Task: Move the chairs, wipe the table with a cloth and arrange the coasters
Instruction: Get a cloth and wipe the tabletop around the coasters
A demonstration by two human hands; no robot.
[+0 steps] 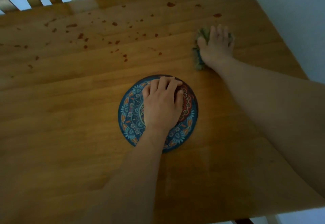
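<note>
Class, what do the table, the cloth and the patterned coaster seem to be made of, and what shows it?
Table: wood, varnished, by its plank seams, grain and sheen.
Cloth: soft fabric, since it bunches in folds; weave too blurred to tell.
Coaster: unclear, perhaps printed cork or ceramic; flat, with a colourful pattern.

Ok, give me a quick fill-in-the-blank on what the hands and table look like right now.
1. The right hand presses flat on the green ____.
2. The left hand, fingers curled, holds the round patterned ____.
3. The spots on the table are ____ in colour.
Missing words: cloth; coaster; red.
</note>
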